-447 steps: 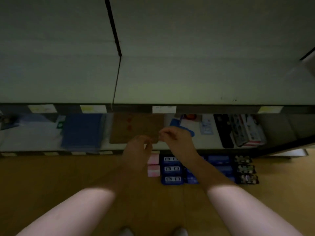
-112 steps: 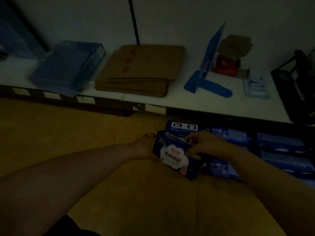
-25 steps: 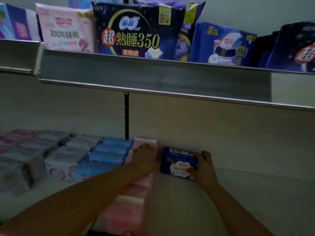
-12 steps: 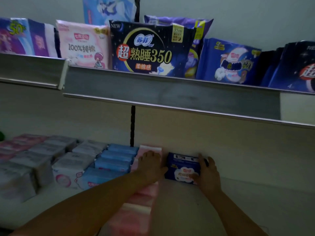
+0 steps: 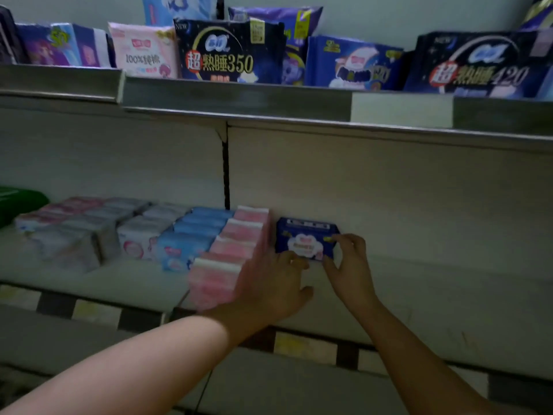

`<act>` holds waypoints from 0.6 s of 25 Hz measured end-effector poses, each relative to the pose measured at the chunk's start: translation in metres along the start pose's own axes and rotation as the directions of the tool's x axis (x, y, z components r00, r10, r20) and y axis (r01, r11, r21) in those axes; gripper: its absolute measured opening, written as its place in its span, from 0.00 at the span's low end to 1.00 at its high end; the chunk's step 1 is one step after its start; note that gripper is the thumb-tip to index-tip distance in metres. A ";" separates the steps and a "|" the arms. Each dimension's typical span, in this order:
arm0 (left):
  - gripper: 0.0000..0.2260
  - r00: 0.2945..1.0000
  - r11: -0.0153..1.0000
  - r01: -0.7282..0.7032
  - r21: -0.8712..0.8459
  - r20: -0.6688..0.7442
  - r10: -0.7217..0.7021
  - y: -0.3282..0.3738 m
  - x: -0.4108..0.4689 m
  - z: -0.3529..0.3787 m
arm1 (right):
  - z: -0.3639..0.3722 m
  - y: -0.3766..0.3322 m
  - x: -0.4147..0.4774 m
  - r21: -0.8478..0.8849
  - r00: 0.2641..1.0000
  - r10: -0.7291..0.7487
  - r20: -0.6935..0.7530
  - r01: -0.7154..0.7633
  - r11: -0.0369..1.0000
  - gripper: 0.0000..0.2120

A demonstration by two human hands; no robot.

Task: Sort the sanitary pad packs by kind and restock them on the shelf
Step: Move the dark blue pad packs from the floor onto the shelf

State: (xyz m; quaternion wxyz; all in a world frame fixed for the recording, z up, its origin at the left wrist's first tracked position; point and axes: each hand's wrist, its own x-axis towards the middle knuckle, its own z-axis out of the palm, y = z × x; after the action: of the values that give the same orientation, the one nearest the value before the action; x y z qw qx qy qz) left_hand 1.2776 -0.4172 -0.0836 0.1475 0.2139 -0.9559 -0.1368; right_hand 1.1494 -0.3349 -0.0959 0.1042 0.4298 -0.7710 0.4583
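The small dark blue pad pack [image 5: 306, 239] lies long side left-to-right, picture facing out. The right hand [image 5: 350, 262] pinches its corner. The left hand [image 5: 269, 283] is blurry, so I can't tell its grip. The big dark bag [image 5: 227, 52] above says 350.

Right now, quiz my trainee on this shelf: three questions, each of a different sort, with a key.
1. True or false: the dark blue pack lies on the floor.
2. What stands directly left of the dark blue pack? A) the pink packs B) cardboard sheets C) a basket
3. Fill in: the ___ hand has its fingers on the dark blue pack's right end.

Key: 1 false, it stands on the lower shelf, against the back wall. 2 A. 3 right: the right hand pinches that end.
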 end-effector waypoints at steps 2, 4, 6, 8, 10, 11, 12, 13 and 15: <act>0.23 0.998 0.998 0.046 -0.036 0.035 -0.044 0.009 -0.027 0.006 | 0.001 -0.005 -0.027 0.088 0.999 0.026 0.047 -0.030 0.996 0.19; 0.22 0.995 0.996 0.076 -0.054 0.063 -0.072 0.012 -0.048 0.007 | 0.003 -0.012 -0.051 0.158 0.995 0.059 0.082 -0.072 0.985 0.19; 0.21 0.993 0.992 0.101 -0.069 0.070 -0.097 0.014 -0.065 0.007 | 0.002 -0.019 -0.068 0.208 0.993 0.075 0.088 -0.092 0.974 0.18; 0.20 0.990 0.988 0.129 -0.083 0.072 -0.124 0.017 -0.079 0.006 | -0.004 -0.026 -0.080 0.229 0.994 0.076 0.077 -0.091 0.969 0.16; 0.20 0.987 0.986 0.147 -0.073 0.080 -0.141 0.019 -0.093 0.006 | -0.011 -0.035 -0.093 0.236 0.993 0.096 0.074 -0.111 0.965 0.14; 0.22 0.987 0.987 0.144 -0.073 0.082 -0.138 0.018 -0.102 0.006 | -0.013 -0.041 -0.102 0.234 0.990 0.117 0.083 -0.133 0.963 0.13; 0.23 0.988 0.987 0.136 -0.087 0.081 -0.129 0.018 -0.111 0.006 | -0.015 -0.046 -0.110 0.230 0.986 0.138 0.090 -0.155 0.961 0.13; 0.24 0.989 0.984 0.137 -0.115 0.079 -0.129 0.016 -0.124 0.006 | -0.015 -0.052 -0.121 0.226 0.983 0.162 0.090 -0.179 0.958 0.12; 0.21 0.982 0.970 0.179 -0.166 0.094 -0.165 0.012 -0.152 0.007 | -0.013 -0.061 -0.145 0.211 0.976 0.203 0.079 -0.216 0.953 0.12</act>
State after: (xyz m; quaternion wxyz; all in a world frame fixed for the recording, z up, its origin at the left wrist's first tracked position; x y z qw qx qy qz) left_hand 1.4021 -0.3371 -0.1196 0.1151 0.2765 -0.9234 -0.2401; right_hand 1.2811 -0.2550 -0.1310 -0.0146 0.3671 -0.7597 0.5366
